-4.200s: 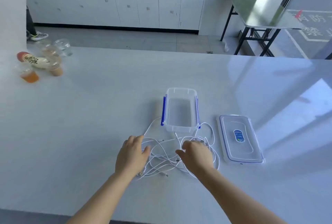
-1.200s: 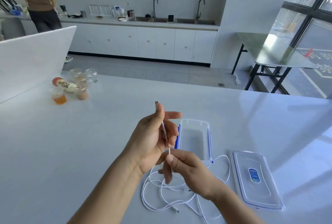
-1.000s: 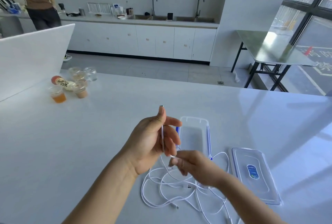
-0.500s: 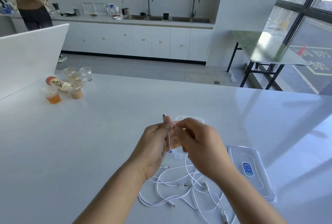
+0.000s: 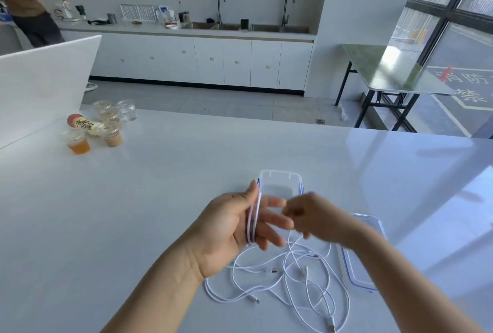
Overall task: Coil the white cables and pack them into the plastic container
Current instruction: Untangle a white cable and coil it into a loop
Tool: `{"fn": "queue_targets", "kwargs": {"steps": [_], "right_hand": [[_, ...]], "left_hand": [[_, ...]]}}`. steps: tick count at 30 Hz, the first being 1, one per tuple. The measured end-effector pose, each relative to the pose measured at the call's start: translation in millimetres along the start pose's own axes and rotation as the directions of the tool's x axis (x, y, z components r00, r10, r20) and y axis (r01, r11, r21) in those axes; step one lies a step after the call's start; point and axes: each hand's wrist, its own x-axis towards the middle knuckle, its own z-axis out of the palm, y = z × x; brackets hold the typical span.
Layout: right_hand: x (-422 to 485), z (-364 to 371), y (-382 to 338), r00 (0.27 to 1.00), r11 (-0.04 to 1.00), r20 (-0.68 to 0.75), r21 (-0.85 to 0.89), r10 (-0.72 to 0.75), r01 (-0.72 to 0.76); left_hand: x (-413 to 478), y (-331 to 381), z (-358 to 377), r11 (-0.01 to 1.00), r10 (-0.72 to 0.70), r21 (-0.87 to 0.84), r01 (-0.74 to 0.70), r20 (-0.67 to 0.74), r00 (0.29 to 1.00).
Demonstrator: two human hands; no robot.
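Pinning a white cable (image 5: 253,215) under my thumb, loops wound around my raised left hand (image 5: 226,226), fingers straight, blurred right hand (image 5: 312,218) seemingly pinching its slack beside them, loose cables (image 5: 272,270) tangled on the table (image 5: 160,199), plastic container (image 5: 280,174) just behind.

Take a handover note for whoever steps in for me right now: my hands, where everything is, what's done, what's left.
Left hand: fingers out, a cable looped round them, thumb on it.
Right hand: blurred; pinches the same cable's free run.
Container: open on the table beyond the hands; nothing shows in it, but its near end is hidden.
Lid: flat on the table, right of the container.
Loose cables: tangled on the table below the hands.
Done: first coil begun.
Left: finish it, coil the others, pack all in the container.
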Motion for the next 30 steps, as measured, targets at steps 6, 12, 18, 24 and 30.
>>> {"fn": "queue_targets", "kwargs": {"steps": [6, 12, 18, 24, 30], "right_hand": [[2.0, -31.4, -75.3, 0.983, 0.989, -0.145, 0.085, -0.112, 0.125], [-46.2, -1.4, -93.3, 0.92, 0.955, -0.317, -0.254, -0.232, 0.153], [-47.8, 43.0, -69.7, 0.846, 0.954, -0.516, 0.165, -0.132, 0.249], [-40.0, 73.0, -50.9, 0.628, 0.878, -0.636, -0.18, -0.448, 0.444], [-47.8, 80.1, -9.6, 0.872, 0.852, -0.377, 0.295, -0.312, 0.433]], "left_hand": [[-1.3, -15.3, 2.8, 0.906, -0.081, 0.416, 0.082, -0.019, 0.997], [-4.6, -9.1, -2.3, 0.984, 0.087, 0.165, -0.065, -0.127, 0.988], [-9.6, -4.4, -1.1, 0.919, 0.079, -0.38, -0.104, -0.082, 0.993], [-10.8, 0.2, 12.6, 0.873, 0.108, -0.469, -0.135, -0.085, 0.991], [-11.0, 11.7, -6.4, 0.785, 0.163, -0.583, -0.211, -0.135, 0.977]]}}
